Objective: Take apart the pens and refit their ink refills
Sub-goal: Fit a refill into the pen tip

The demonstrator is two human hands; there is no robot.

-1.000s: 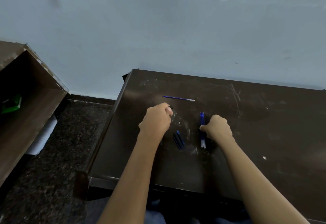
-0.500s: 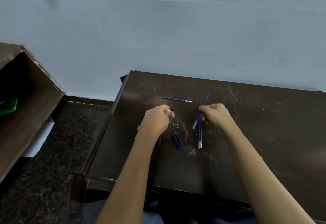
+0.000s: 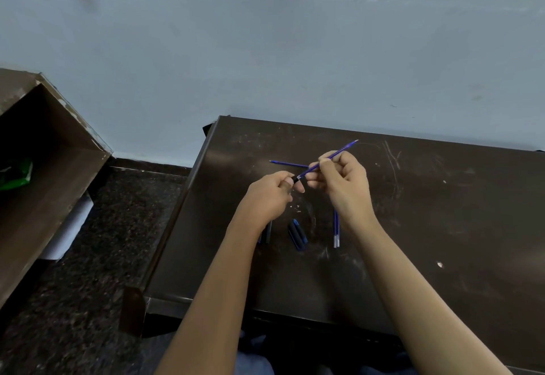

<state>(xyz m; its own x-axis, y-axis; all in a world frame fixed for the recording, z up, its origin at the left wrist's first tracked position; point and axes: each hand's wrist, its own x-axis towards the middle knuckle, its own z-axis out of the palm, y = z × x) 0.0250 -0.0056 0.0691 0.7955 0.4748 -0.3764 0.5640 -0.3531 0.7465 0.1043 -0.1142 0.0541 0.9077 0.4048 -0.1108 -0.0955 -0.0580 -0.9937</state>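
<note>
Our left hand (image 3: 271,194) is clenched round a black pen barrel (image 3: 295,179), which is mostly hidden in the fist. The thin blue refill (image 3: 339,153) has its pale end at the barrel mouth and is pinched by our right hand (image 3: 342,179) above the desk (image 3: 442,227). The dark caps (image 3: 298,234) and two refills (image 3: 336,231) lie below, and our right wrist covers the refills' far ends.

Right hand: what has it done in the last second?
The right hand lifted one refill off the desk and brought it left to the black pen piece gripped by the left hand. The other refills and dark pen parts on the desk stayed put.
</note>
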